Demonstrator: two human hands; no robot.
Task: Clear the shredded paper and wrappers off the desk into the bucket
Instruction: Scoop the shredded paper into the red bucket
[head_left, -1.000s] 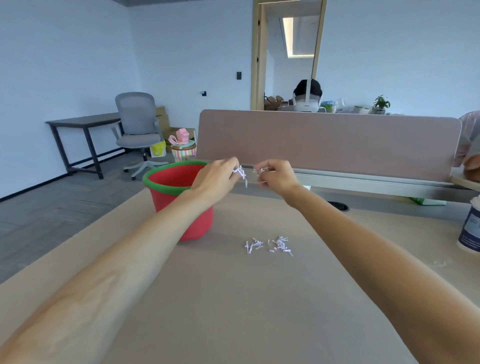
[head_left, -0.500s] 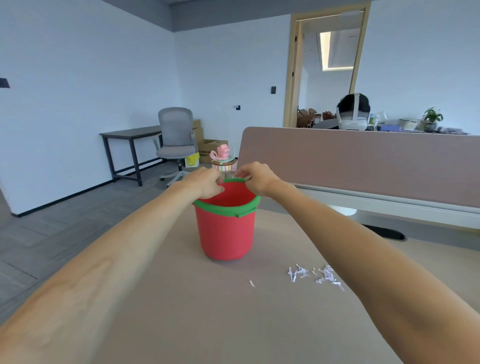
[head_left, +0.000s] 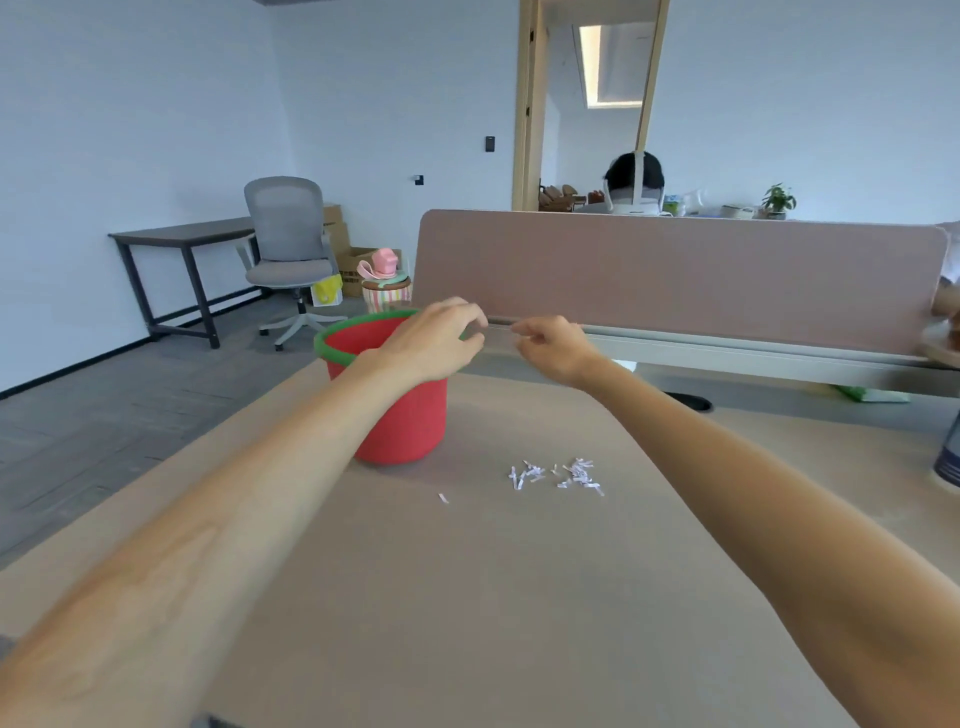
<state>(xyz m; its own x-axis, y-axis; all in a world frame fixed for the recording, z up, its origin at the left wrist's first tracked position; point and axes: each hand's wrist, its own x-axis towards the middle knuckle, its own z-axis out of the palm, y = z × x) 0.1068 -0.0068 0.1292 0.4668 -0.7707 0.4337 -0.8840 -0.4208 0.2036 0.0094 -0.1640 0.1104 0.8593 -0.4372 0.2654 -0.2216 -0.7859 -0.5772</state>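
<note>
One bucket (head_left: 415, 426), one shred pile (head_left: 558, 474) — one stray (head_left: 443, 498)

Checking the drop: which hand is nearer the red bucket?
Left. The left hand overlaps the rim of the bucket; the right hand hangs to its right, apart from it.

Matt desk (head_left: 467, 597) — smooth plastic bucket (head_left: 410, 421)

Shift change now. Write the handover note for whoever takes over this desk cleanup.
Left hand: fingers relaxed over the bucket, nothing seen in its grip.
Right hand: loosely curled, raised to the right of the bucket, nothing visible in it.
Done: cannot tell, the bucket's inside is hidden.
Left: shredded paper pile and one stray shred on the desk near the bucket. No wrappers visible.
</note>
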